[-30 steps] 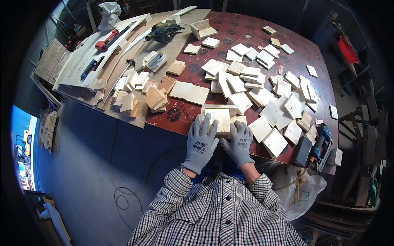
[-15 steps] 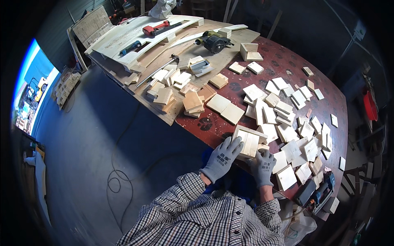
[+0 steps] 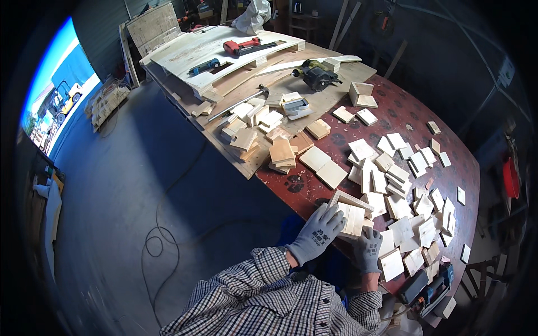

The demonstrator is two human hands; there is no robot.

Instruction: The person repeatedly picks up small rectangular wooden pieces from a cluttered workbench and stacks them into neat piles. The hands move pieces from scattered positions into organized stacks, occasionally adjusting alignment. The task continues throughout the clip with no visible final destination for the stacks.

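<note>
A small box of pale wooden boards (image 3: 352, 217) sits at the near edge of the red table. My left hand (image 3: 315, 234), in a grey work glove, grips its left side, with the fingers lying along the wood. At the box's near right corner, my right hand (image 3: 367, 250) is closed, also gloved, its fingers curled against the wood; their tips are partly hidden. A raised rim board runs along the far side of the box. Many loose square wooden pieces (image 3: 400, 231) lie to the right of my hands.
Two flat boards (image 3: 324, 167) lie beyond the box. Stacked blocks, a hammer (image 3: 238, 102), a circular saw (image 3: 317, 77) and a red nail gun (image 3: 246, 47) rest farther off. A blue-and-black power tool (image 3: 434, 288) is at the near right. A hose (image 3: 159, 238) coils on the floor.
The whole view has shifted, so the table appears farther right and lower. The box looks slightly turned, showing more of a gap beside its far board. Both hands stay at it.
</note>
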